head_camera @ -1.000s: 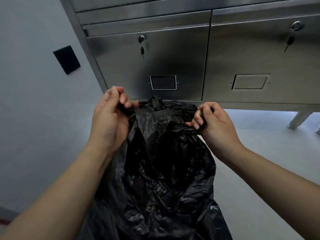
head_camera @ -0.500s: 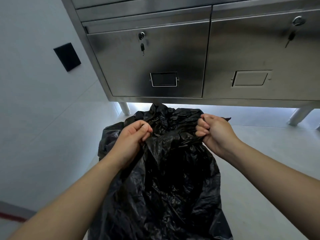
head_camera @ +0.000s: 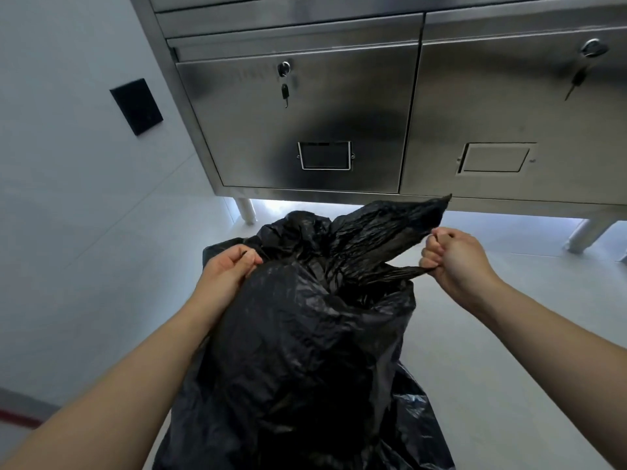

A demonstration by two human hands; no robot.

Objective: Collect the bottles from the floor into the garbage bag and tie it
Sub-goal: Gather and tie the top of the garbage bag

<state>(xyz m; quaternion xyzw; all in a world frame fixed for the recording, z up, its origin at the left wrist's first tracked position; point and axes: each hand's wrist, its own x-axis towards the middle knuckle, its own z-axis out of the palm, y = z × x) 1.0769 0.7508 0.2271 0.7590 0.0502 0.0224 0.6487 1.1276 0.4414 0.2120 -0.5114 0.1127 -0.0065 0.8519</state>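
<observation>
Fingers (head_camera: 429, 257) of both hands are being kept clenched on the black garbage bag's (head_camera: 305, 351) gathered top at frame centre.

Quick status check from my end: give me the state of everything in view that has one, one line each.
garbage bag: upright on the floor, top gathered, not knotted yet.
left hand: grip closed on the bag's left rim.
right hand: grip closed on a stretched flap of the bag's top.
left cabinet door: closed, key in the lock.
right cabinet door: closed, key in the lock.
bottles: none visible on the floor.
</observation>
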